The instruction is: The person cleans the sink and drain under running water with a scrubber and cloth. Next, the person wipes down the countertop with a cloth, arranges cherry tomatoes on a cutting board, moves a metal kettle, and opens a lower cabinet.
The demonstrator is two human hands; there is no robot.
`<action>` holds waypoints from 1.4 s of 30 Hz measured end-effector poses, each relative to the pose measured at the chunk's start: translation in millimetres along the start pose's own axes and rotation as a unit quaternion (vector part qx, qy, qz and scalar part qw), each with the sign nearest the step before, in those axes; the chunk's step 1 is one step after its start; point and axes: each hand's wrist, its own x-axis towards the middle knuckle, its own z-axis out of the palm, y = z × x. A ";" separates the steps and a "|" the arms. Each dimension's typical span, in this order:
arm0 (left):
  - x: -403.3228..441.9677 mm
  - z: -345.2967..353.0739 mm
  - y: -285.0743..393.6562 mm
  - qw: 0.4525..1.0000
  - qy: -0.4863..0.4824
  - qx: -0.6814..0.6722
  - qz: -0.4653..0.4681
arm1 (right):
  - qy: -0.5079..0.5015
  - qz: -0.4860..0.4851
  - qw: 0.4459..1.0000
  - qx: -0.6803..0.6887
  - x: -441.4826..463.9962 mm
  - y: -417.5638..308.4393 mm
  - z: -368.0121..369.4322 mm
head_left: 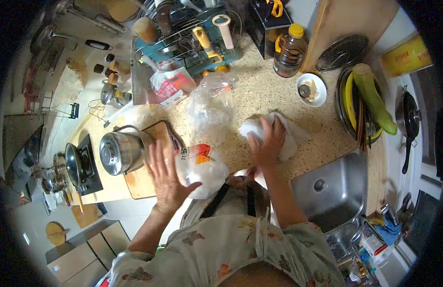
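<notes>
My left hand (pixel 167 182) is spread open, with nothing held in it. It hovers between a steel pot (pixel 120 152) with a raised handle and a clear plastic bag (pixel 208 173) with red and orange print. The pot stands by a wooden cutting board (pixel 141 184). On the speckled countertop, my right hand (pixel 270 143) presses down on a bunched white cloth (pixel 290 138), its fingers curled over the fabric. Another crumpled clear bag (pixel 211 107) lies farther back, between the two hands.
A steel sink (pixel 343 184) is at the right front. Behind it are a plate stack with a long green gourd (pixel 374 98) and chopsticks. A white bowl (pixel 311 90) and a dark bottle (pixel 289 52) stand at the back, beside a dish rack (pixel 183 48). A stove (pixel 89 162) is left.
</notes>
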 end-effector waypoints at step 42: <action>115.0 84.7 -52.3 0.663 -0.130 -0.731 -0.096 | 0.042 0.275 0.930 0.241 -117.4 -107.5 -119.5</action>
